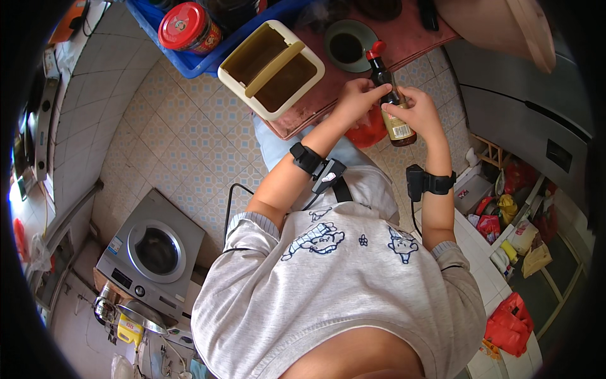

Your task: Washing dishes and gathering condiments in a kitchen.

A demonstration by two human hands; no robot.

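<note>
Both my hands hold a dark glass sauce bottle with a red cap, tilted so that its neck points up the picture toward a bowl. My left hand grips it near the shoulder from the left. My right hand is around its body from the right, thumb across the label. The red cap appears flipped up. Just left of it stands a greenish bowl with dark liquid in it. A cream-rimmed box with an olive handle across its middle sits left of my hands.
A blue plastic crate holds a red-lidded jar. These things are on or beside a reddish table. A red plastic bag hangs below the table edge. A grey refrigerator stands at the right, a washing machine at lower left.
</note>
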